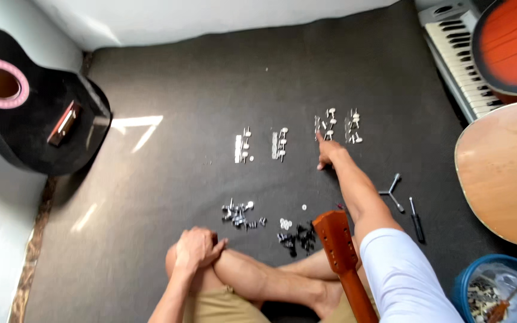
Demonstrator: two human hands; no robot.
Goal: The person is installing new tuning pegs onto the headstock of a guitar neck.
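Your right hand stretches out, index finger extended onto a set of tuning pegs on the dark mat — holding nothing. Your left hand rests cupped over your knee — fingers loosely curled, empty.

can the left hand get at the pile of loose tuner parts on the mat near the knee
Probably yes. The left hand rests on the knee, and the pile of loose tuner parts lies on the dark mat just beyond it, with nothing between them.
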